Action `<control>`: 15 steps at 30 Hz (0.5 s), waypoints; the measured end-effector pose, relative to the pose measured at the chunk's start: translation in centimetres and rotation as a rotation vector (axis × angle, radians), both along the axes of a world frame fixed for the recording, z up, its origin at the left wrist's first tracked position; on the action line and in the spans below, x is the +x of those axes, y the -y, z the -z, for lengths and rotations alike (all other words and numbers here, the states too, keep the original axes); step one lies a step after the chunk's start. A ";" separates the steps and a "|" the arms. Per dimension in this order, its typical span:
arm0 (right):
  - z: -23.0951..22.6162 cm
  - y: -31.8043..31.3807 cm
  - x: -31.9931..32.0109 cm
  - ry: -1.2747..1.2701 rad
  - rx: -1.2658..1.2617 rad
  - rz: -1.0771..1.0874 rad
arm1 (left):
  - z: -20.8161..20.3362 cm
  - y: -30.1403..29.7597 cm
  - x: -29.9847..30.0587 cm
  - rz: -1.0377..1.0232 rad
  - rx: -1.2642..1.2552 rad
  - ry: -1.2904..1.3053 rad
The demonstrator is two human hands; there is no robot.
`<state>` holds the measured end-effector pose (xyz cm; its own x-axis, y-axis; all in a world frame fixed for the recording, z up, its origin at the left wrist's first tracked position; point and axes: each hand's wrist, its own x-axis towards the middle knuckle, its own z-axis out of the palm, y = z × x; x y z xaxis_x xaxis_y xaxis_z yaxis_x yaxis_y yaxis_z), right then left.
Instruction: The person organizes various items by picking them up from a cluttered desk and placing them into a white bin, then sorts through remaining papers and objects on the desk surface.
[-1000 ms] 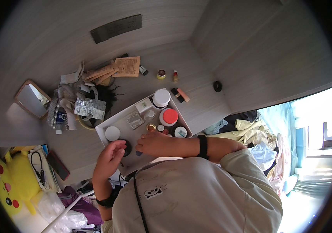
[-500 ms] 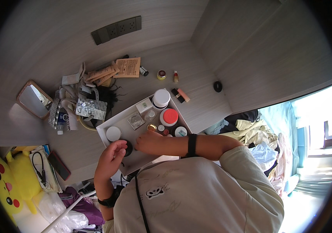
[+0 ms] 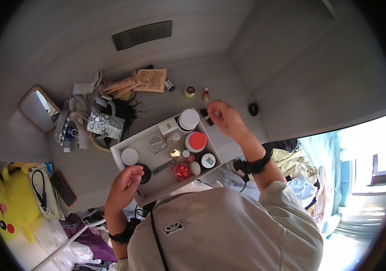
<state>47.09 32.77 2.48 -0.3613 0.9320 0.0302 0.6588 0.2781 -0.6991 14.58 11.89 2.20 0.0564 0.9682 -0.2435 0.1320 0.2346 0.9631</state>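
A shallow white box (image 3: pixel 161 195) of jars and small items stands before me. My left hand (image 3: pixel 126 184) crosses its left wall, fingers curled together beside a round black container (image 3: pixel 145 174); what they grip, if anything, is hidden. Beyond the box's right side, my right hand (image 3: pixel 227 120) has its fingertips pinched over a pink lipstick tube, mostly covered by them. A black tube (image 3: pixel 205 118) lies beside those fingertips. Inside the box are a red-lidded jar (image 3: pixel 197 141), white-lidded jars (image 3: pixel 189 119), a clear square case (image 3: pixel 156 143) and a shiny red packet (image 3: pixel 181 170).
At the back stand a small yellow jar (image 3: pixel 189 92) and a little bottle (image 3: pixel 206 95). A basket (image 3: pixel 97 143) heaped with blister packs and paper sachets (image 3: pixel 152 80) is at the left, near a mirror (image 3: pixel 39 108) and a phone (image 3: pixel 63 188). A black ring (image 3: pixel 254 109) lies right.
My right hand has left the box and moved right and away to the lipstick tubes, uncovering the red packet. My left hand stays by the black container, its fingers curled more.
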 end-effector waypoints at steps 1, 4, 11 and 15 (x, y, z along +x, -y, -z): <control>2.7 -1.1 1.3 0.135 0.051 0.029 | 0.0 -0.1 0.0 0.003 -0.001 0.011; 7.0 -2.1 1.8 0.485 0.144 -0.026 | 0.0 0.2 0.0 -0.018 -0.017 0.034; 9.6 -3.0 1.4 0.514 -0.051 0.063 | -0.1 0.5 0.3 -0.049 0.006 0.044; 9.9 -3.6 1.8 0.439 -0.089 0.000 | 0.2 0.5 0.2 -0.045 -0.007 0.010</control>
<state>48.87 36.40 -7.46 -0.3220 0.9240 -0.2063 0.8984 0.2295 -0.3744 14.75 11.41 2.02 0.0152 0.9680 -0.2504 0.1114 0.2472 0.9625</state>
